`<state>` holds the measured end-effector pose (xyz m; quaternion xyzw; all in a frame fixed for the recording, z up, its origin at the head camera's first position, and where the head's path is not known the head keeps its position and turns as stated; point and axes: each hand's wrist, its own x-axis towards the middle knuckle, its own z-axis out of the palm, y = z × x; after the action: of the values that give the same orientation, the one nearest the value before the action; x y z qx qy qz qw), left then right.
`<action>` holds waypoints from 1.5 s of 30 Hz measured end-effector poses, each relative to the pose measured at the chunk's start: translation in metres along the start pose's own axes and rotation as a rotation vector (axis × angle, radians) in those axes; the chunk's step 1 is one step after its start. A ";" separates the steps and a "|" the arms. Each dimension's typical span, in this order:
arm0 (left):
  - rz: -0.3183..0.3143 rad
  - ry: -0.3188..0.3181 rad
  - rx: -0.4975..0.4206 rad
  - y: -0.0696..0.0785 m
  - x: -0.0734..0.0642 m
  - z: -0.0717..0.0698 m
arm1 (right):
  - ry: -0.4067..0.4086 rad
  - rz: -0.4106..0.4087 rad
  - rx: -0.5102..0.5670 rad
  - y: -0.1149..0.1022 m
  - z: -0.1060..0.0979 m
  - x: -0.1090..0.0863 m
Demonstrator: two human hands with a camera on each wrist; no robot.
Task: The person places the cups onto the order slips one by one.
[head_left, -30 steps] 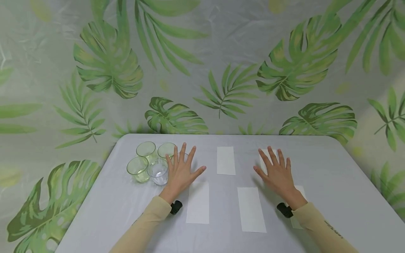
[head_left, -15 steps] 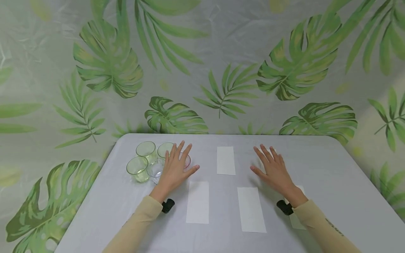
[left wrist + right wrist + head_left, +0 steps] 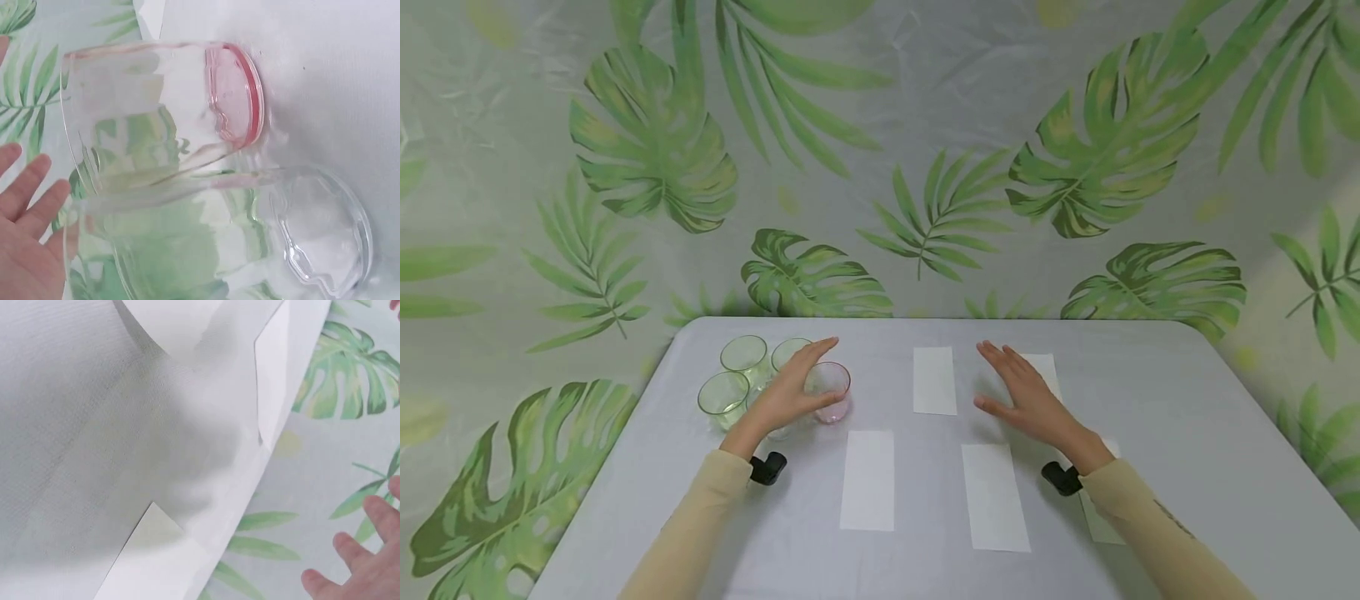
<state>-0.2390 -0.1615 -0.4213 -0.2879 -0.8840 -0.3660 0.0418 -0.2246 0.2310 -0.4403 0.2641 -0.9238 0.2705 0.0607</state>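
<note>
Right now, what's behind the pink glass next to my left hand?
Behind the pink glass stands a green-tinted glass, partly covered by the left hand. Whether the two glasses touch cannot be told.

We see a pink-tinted clear tumbler point(image 3: 828, 392) and three green-tinted clear tumblers point(image 3: 744, 354), all glossy and smooth, glass or plastic. The grey counter point(image 3: 1187, 417) looks matt with a fine weave. Flat white paper strips point(image 3: 935, 381) are matt. The leaf-printed backdrop point(image 3: 925, 167) has a slight sheen.
</note>
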 end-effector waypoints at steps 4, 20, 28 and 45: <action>-0.018 -0.016 -0.017 -0.003 -0.001 -0.004 | -0.013 -0.029 0.032 0.001 0.004 0.005; -0.081 -0.116 0.012 -0.014 -0.002 -0.010 | -0.117 -0.033 0.107 0.008 0.017 0.026; -0.043 -0.172 0.029 -0.012 0.002 -0.011 | -0.192 -0.031 0.098 0.017 0.025 0.037; -0.003 -0.223 0.038 -0.014 0.004 -0.013 | -0.272 0.013 0.064 0.031 0.041 0.051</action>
<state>-0.2518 -0.1757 -0.4196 -0.3248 -0.8903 -0.3148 -0.0520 -0.2829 0.2080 -0.4765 0.2942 -0.9160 0.2621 -0.0753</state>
